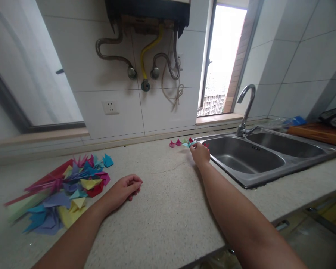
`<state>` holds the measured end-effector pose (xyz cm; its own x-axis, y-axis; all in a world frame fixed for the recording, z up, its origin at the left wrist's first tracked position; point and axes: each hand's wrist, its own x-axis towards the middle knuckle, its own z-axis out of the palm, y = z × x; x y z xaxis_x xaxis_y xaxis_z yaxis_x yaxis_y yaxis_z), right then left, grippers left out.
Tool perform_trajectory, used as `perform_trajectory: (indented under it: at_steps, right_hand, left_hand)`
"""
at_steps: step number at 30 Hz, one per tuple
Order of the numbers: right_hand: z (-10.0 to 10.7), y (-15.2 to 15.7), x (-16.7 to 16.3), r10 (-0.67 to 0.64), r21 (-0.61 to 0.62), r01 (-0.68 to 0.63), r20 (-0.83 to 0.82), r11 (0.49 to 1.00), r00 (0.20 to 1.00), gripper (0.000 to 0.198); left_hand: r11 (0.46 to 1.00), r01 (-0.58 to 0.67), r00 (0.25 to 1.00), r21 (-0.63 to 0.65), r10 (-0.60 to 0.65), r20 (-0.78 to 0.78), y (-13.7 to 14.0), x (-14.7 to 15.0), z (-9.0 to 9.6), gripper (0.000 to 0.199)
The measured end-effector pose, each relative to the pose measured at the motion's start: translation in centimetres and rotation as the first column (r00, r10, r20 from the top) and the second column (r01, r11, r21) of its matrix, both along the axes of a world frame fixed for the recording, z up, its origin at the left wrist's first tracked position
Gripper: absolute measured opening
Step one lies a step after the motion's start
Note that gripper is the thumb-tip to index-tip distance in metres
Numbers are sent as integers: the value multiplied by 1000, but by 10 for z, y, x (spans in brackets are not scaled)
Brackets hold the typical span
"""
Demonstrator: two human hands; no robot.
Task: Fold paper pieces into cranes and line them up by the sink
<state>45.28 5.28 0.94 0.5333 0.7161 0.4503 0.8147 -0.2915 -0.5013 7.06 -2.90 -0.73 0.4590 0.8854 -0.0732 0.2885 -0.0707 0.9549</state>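
Observation:
My right hand (201,154) reaches to the counter beside the sink, its fingertips pinched on a light blue folded paper crane (189,144). Close around it small paper cranes stand in a row, among them a pink crane (171,144), a magenta crane (178,142) and a pale green one. Red paper shows just behind my fingers. My left hand (128,187) rests on the counter with its fingers curled in and nothing visible in them. To its left lies a heap of coloured folded paper pieces (58,200), in blue, purple, yellow, pink and red.
A steel double-bowl sink (243,183) with a curved tap (248,101) is set in the speckled counter (159,216). A brown board (319,132) lies at the far right. On the tiled wall are a socket (110,108) and hoses under a dark appliance (148,9).

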Motion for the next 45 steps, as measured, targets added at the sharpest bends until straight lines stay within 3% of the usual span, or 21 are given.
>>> perform_trajectory:
  at_steps: [8, 45]
  right_hand:
    - [3, 5, 8, -29, -133, 25, -26, 991, 999, 29]
    - [-5, 2, 23, -83, -151, 69, -86, 986, 993, 28]
  left_hand:
    - [1000, 3, 998, 16, -2, -55, -2, 1, 2, 35]
    - [995, 41, 988, 90, -27, -150, -11, 1, 12, 38]
